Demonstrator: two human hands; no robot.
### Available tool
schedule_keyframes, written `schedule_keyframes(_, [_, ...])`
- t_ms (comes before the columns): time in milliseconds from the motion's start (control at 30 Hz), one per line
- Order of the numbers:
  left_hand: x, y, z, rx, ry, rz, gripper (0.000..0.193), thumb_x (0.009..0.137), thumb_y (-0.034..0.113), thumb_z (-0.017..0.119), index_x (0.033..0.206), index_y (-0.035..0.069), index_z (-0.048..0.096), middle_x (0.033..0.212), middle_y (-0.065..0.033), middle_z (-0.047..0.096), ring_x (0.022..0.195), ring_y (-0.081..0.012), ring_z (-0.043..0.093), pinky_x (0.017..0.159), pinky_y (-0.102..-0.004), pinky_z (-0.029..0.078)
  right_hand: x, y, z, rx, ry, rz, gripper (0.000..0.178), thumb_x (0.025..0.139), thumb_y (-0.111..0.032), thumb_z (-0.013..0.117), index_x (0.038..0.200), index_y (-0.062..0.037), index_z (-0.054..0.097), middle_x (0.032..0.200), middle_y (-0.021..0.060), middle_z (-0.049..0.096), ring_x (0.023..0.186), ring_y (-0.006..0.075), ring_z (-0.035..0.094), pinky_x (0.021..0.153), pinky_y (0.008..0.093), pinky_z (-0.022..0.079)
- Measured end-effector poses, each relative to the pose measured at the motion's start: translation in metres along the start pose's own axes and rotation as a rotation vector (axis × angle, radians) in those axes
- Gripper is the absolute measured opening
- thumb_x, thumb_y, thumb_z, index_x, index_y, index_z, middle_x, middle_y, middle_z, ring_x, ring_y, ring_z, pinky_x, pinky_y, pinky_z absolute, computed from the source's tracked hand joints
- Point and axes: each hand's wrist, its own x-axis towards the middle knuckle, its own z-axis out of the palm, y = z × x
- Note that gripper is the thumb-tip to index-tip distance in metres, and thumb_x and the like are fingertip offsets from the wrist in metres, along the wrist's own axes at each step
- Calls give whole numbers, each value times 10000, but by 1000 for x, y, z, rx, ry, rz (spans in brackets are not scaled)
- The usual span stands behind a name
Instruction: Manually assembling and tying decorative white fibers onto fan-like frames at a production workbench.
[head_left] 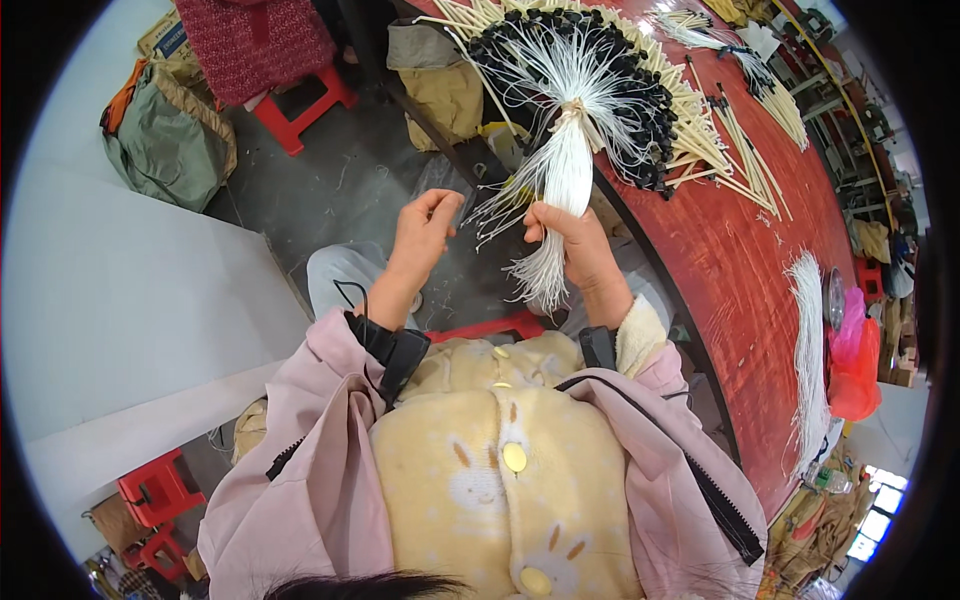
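Note:
My right hand (572, 238) is wrapped round a bundle of white cords (568, 165), gripping it off the table's near edge. The loose lower ends hang below the fist. Higher up, a tie (573, 106) gathers the bundle, and beyond it the cords fan out over many black-tipped pale sticks (690, 120). To the left, my left hand (425, 232) is raised with thumb and fingers pinched together, close to a few stray cord ends. Whatever may be between those fingertips is too small to make out.
The red table (740, 330) curves along my right, bearing loose sticks (745, 150) and another white cord bundle (808, 360). Red plastic bags (857, 370) lie at its right edge. A pale partition (150, 300) stands to my left; a red stool (305, 110) is beyond it.

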Motion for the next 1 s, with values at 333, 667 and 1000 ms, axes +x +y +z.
schedule_keyframes(333, [1, -13, -5, 137, -202, 35, 130, 833, 158, 625, 877, 36, 621, 685, 16, 561, 523, -54, 492, 449, -201, 376, 2, 4, -6, -20, -22, 15, 120, 829, -122, 619, 846, -3, 619, 729, 49, 624, 614, 113, 597, 579, 222, 476])
schedule_keyframes(667, [-3, -10, -9, -103, -155, -235, 79, 861, 107, 575, 887, 40, 607, 707, 20, 566, 531, -43, 490, 427, -185, 359, -1, 4, -6, 19, 4, -20, 151, 828, -143, 623, 843, 8, 629, 738, 58, 632, 627, 130, 608, 603, 235, 477])
schedule_keyframes(1000, [-24, 11, 11, 89, 122, 194, 120, 827, 119, 625, 879, 11, 634, 687, 21, 578, 543, -63, 500, 465, -201, 379, -1, 6, -3, 54, 5, -22, 167, 827, -151, 624, 867, 11, 629, 761, 68, 641, 644, 138, 614, 626, 242, 484])
